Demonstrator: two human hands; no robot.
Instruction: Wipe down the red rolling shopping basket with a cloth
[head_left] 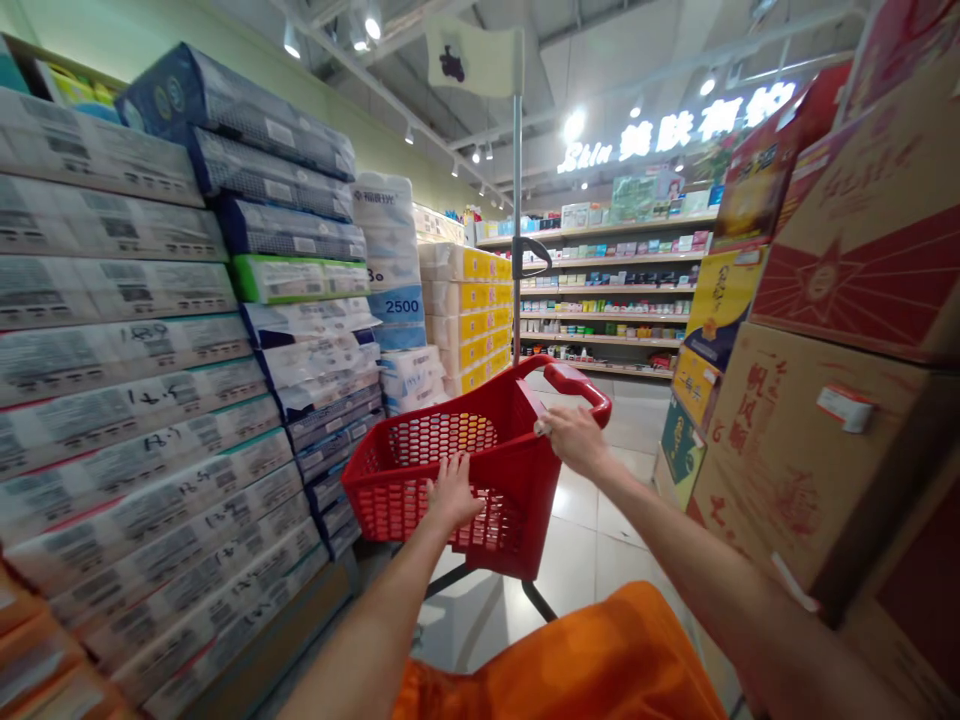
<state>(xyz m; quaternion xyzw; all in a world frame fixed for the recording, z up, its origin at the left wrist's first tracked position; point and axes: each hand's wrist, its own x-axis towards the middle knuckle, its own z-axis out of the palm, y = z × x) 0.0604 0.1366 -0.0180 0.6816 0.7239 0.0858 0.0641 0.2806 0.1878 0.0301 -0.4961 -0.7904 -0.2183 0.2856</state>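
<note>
A red plastic shopping cart (442, 480) with a perforated basket stands turned sideways in the aisle, its handle end to the right. My left hand (454, 495) lies against the near side of the basket, fingers apart and pointing up toward the rim. At the right end, my right hand (574, 438) is closed on the cart's edge near the handle. A metal pole (517, 200) with a pale flag (474, 62) rises behind the handle.
Stacked paper packs (150, 400) line the left side. Cardboard boxes (795, 450) are piled close on the right. Stocked shelves (607, 260) stand at the back, beyond the tiled floor (622, 520). Toilet paper packs (469, 315) stand behind the cart.
</note>
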